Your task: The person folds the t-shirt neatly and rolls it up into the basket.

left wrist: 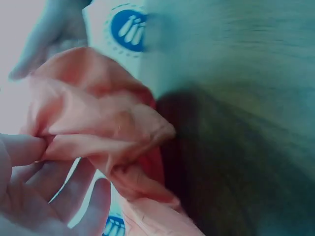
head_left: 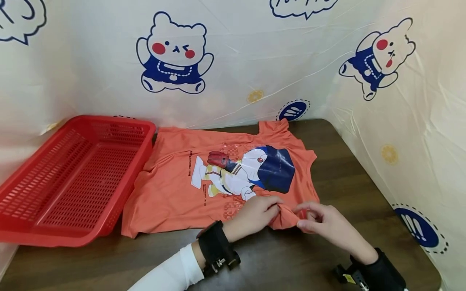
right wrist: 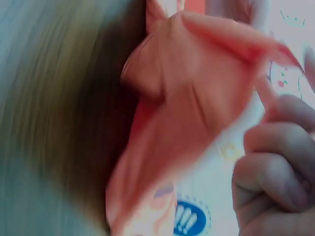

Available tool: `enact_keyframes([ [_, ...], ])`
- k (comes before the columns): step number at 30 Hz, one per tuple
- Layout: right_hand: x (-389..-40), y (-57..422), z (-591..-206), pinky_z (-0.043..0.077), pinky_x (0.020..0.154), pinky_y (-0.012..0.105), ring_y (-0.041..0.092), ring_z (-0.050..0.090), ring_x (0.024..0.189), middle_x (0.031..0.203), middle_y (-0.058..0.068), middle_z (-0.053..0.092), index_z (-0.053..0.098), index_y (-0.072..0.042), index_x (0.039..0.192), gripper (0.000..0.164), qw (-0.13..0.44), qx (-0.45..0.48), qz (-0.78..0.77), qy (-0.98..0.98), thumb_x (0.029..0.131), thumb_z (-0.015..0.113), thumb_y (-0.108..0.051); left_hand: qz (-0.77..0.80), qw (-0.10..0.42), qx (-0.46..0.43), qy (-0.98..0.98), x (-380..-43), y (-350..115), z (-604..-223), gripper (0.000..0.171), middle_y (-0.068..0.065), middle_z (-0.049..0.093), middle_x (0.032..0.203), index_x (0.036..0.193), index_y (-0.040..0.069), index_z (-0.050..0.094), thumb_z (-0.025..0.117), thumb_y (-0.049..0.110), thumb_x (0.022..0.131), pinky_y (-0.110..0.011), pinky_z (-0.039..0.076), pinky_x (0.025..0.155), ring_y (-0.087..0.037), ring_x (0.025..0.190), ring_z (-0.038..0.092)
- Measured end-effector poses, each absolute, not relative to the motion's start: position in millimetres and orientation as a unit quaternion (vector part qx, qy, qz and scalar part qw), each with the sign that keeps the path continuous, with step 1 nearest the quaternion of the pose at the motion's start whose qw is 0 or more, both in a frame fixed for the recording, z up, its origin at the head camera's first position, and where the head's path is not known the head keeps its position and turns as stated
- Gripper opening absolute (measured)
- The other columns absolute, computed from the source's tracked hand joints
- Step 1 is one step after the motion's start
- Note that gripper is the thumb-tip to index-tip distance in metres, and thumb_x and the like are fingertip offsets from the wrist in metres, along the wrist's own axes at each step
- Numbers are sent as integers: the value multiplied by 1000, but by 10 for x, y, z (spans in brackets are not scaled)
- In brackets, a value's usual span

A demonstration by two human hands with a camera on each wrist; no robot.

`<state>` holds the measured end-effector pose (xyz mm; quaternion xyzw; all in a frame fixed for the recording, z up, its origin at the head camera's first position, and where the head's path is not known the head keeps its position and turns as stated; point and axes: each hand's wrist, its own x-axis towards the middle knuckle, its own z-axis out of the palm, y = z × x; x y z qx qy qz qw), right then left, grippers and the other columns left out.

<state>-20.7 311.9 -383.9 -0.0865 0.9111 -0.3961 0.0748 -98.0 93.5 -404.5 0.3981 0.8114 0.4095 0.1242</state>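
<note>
An orange T-shirt lies spread on the table with its collar end toward the right and its cartoon print facing up. At the shirt's near right corner, my left hand pinches a bunched fold of the fabric between thumb and fingers. Just right of it, my right hand grips the edge of the near sleeve, which is lifted a little. The left wrist view shows the cloth gathered in creases in front of the left hand's fingers. In the right wrist view, the sleeve cloth stretches from curled fingers.
A red plastic basket with slotted walls stands at the left, right against the shirt's hem. The brown wooden table has a rounded far right corner. Behind it hangs a white sheet printed with bears. Each wrist wears a black strap with a camera.
</note>
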Motion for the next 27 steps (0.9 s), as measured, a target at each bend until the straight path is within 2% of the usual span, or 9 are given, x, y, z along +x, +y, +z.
enact_keyframes([
  [4, -165, 3151, -3940, 36, 53, 18, 0, 41, 58, 69, -14, 44, 60, -31, 97, 25, 34, -151, -318, 936, 76, 71, -38, 440, 167, 371, 800, -1047, 881, -4019, 22, 14, 60, 88, 106, 26, 62, 42, 22, 97, -19, 41, 67, -1, 69, 52],
  [8, -101, 3068, -4041, 37, 60, 17, 0, 43, 72, 87, -13, 45, 58, -24, 104, 41, 17, -189, -227, 955, 71, 76, -41, 426, 178, 361, 811, -1050, 896, -4047, 22, 13, 59, 85, 106, 26, 61, 40, 26, 98, -19, 40, 64, -2, 67, 51],
  [10, -92, 3027, -4070, 36, 61, 16, -1, 41, 73, 89, -13, 43, 59, -23, 102, 35, -7, -194, -192, 962, 73, 76, -34, 416, 177, 355, 818, -1048, 913, -4068, 22, 13, 57, 81, 105, 25, 61, 41, 27, 98, -19, 39, 61, -2, 64, 50],
  [13, -106, 3019, -4063, 38, 61, 16, -2, 41, 73, 87, -16, 46, 59, -26, 92, 22, -71, -173, -184, 965, 77, 70, -14, 409, 167, 352, 825, -1051, 933, -4097, 22, 11, 54, 74, 104, 23, 60, 40, 29, 98, -20, 37, 58, -4, 61, 49],
  [15, -113, 3046, -4026, 38, 60, 18, -2, 43, 69, 82, -16, 48, 58, -27, 88, 28, -101, -136, -223, 960, 78, 62, -1, 399, 161, 355, 830, -1057, 937, -4107, 26, 11, 54, 74, 105, 24, 60, 37, 36, 99, -21, 39, 60, -3, 64, 50],
  [19, -120, 3098, -3936, 35, 52, 21, 2, 41, 56, 69, -11, 46, 56, -23, 87, 29, -98, -48, -325, 939, 83, 50, 6, 357, 170, 368, 842, -1037, 925, -4109, 49, 11, 60, 88, 116, 29, 55, 27, 62, 92, -24, 45, 70, -3, 77, 56],
  [21, -131, 3107, -3907, 33, 50, 23, 4, 39, 53, 63, -8, 41, 56, -21, 88, 27, -79, -17, -360, 929, 87, 46, 4, 308, 143, 395, 854, -993, 929, -4120, 64, 12, 59, 102, 124, 30, 50, 29, 74, 83, -27, 46, 78, -4, 88, 55],
  [23, -145, 3107, -3891, 33, 50, 24, 6, 40, 53, 63, -6, 40, 57, -21, 89, 25, -61, -6, -376, 925, 90, 44, 1, 238, 83, 427, 869, -926, 937, -4144, 76, 8, 54, 109, 132, 29, 43, 34, 79, 76, -32, 44, 78, -9, 94, 52],
  [27, -172, 3098, -3887, 34, 51, 25, 8, 40, 51, 59, -6, 39, 57, -21, 91, 26, -45, -3, -385, 922, 92, 41, -1, 127, -75, 435, 888, -815, 957, -4216, 67, 0, 44, 108, 130, 24, 42, 57, 62, 78, -36, 39, 75, -18, 96, 43],
])
